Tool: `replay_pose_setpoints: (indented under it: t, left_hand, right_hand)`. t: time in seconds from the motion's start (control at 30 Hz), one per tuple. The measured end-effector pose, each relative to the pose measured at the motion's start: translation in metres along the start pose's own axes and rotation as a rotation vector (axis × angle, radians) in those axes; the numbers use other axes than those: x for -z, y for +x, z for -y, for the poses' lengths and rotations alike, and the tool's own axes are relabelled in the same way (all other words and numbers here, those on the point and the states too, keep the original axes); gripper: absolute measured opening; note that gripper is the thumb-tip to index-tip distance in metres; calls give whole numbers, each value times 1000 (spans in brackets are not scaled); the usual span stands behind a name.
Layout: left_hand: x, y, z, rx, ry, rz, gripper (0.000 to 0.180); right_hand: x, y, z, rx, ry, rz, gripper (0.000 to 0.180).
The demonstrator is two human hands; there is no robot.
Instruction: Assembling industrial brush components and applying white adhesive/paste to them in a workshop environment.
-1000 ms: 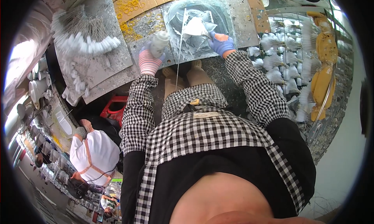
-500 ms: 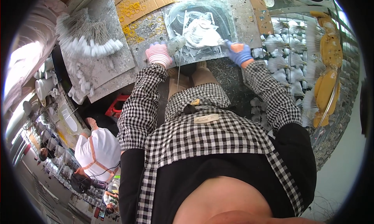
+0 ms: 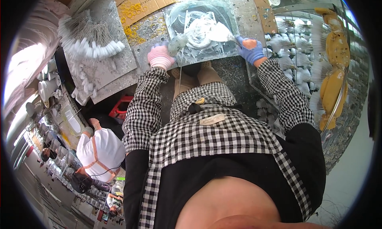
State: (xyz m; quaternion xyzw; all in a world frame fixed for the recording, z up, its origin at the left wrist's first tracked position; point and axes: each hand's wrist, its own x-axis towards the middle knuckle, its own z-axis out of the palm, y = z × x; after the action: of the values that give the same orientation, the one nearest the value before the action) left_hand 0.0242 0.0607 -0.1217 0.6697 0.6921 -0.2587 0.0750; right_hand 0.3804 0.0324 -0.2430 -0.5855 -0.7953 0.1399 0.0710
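Observation:
My left hand [image 3: 160,57], in a pink-and-white striped glove, is closed at the near left corner of a paste-smeared glass plate [image 3: 174,20]. It grips a pale, rounded tuft [image 3: 178,44], whose exact kind I cannot make out. A thin wire [image 3: 181,71] hangs below the tuft. My right hand [image 3: 251,49], in a blue glove with an orange patch, is closed around the handle of a putty knife [image 3: 230,37]. The knife's blade, coated white, lies over the thick white paste [image 3: 201,32] on the plate. Most of the handle is hidden by my fingers.
Left on the table, a fan of wires with white tufted ends [image 3: 95,47] lies on a board. Yellow rings [image 3: 133,32] are scattered over cardboard [image 3: 149,4]. At right, a rack [image 3: 296,61] holds several white tufts beside yellow pads [image 3: 336,49]. A co-worker [image 3: 101,153] sits lower left.
My right hand has drawn the putty knife a little to the right, and its white-coated blade shows more fully. My left hand and the tuft have shifted slightly left.

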Motion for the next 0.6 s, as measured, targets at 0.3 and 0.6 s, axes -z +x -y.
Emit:
replay_pose_setpoints:
  t: [0.3,0.6]
  left_hand:
    - [-91,12,70,2,-749,-370,68]
    - [-128,18,96,93,-2668,-396,30]
  right_hand:
    - [-14,41,61,-118,126,-74,21]
    - [-32,10,93,-197,123,61,23]
